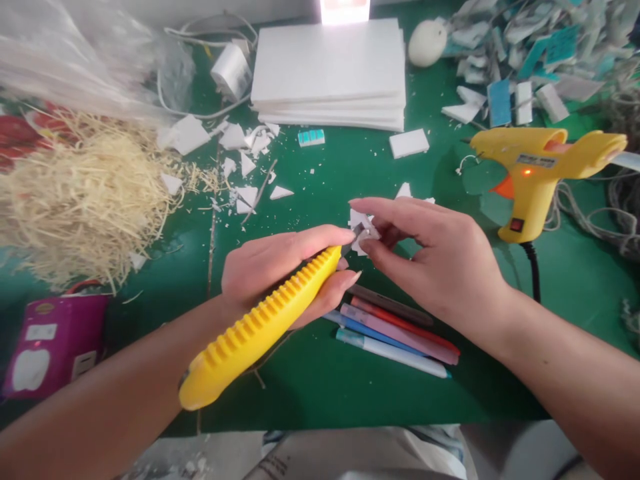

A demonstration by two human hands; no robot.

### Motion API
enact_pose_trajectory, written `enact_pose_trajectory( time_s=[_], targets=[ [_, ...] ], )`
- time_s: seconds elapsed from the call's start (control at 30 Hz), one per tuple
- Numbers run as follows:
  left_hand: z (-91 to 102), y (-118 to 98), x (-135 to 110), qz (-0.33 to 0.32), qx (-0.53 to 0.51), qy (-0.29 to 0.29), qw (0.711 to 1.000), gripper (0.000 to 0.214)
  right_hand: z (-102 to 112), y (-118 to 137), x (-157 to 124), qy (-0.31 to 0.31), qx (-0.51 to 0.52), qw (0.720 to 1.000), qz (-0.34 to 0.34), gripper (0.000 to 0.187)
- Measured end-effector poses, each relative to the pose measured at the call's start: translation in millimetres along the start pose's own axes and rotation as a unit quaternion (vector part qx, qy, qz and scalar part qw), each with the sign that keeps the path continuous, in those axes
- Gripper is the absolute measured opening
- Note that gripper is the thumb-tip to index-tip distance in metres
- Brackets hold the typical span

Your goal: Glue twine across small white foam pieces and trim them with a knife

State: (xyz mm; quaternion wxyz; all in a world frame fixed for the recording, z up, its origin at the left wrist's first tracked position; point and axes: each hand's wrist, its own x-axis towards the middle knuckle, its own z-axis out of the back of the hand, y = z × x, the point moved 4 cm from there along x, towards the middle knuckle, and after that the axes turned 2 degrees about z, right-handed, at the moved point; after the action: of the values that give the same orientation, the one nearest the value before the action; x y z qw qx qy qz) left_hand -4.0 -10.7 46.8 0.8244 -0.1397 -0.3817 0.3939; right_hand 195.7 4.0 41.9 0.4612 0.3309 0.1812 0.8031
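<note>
My left hand (pixel 290 263) is closed round a yellow utility knife (pixel 265 327), its ribbed handle slanting toward my body and its blade end pointing away to the right. The blade tip meets a small white foam piece (pixel 364 225). Thumb and fingers of my right hand (pixel 430 250) pinch that piece from the right side. Part of the foam is hidden by the fingertips, so its full shape cannot be made out. Just below the hands lie several felt-tip pens (pixel 395 347) side by side.
White foam sheets (pixel 327 73) are stacked at the back under a bright lamp (pixel 345 10). A yellow glue gun (pixel 535 173) stands at right, its light on. Foam scraps (pixel 245 147) and wood shavings (pixel 100 193) lie left, near a purple box (pixel 55 340). More offcuts (pixel 530 60) heap up back right.
</note>
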Motion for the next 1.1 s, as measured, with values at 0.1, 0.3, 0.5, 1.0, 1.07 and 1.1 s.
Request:
enact_pose_trajectory(
  time_s=[0.1, 0.3, 0.5, 1.0, 1.07, 1.1],
  targets=[
    [-2.0, 0.5, 1.1, 0.035, 0.007, 0.037, 0.999, 0.022, -0.3, 1.1, 0.2, -0.004, -0.001, 1.0, 0.013, 0.036],
    [-0.2, 1.4, 0.6, 0.105, -0.007, 0.039, 0.994, 0.02, -3.0, -1.4, 0.9, 0.012, 0.006, 1.0, 0.008, 0.037],
    [-5.7, 4.9, -2.2, 0.129, -0.026, 0.042, 0.99, 0.021, -2.2, -2.7, 1.1, 0.014, 0.009, 1.0, -0.004, 0.035],
    [1.6, 1.1, 0.0, 0.05, -0.043, 0.031, 0.997, 0.02, 0.6, -2.2, 1.4, 0.012, -0.004, 1.0, -0.021, 0.037],
    [0.3, 2.6, -1.2, 0.056, -0.041, 0.027, 0.997, 0.021, 0.8, -2.1, 1.3, 0.016, -0.003, 1.0, -0.023, 0.036],
    [-0.2, 3.4, -1.7, 0.062, -0.039, 0.027, 0.997, 0.021, 0.8, -2.1, 1.2, 0.017, -0.002, 1.0, -0.024, 0.036]
  ],
)
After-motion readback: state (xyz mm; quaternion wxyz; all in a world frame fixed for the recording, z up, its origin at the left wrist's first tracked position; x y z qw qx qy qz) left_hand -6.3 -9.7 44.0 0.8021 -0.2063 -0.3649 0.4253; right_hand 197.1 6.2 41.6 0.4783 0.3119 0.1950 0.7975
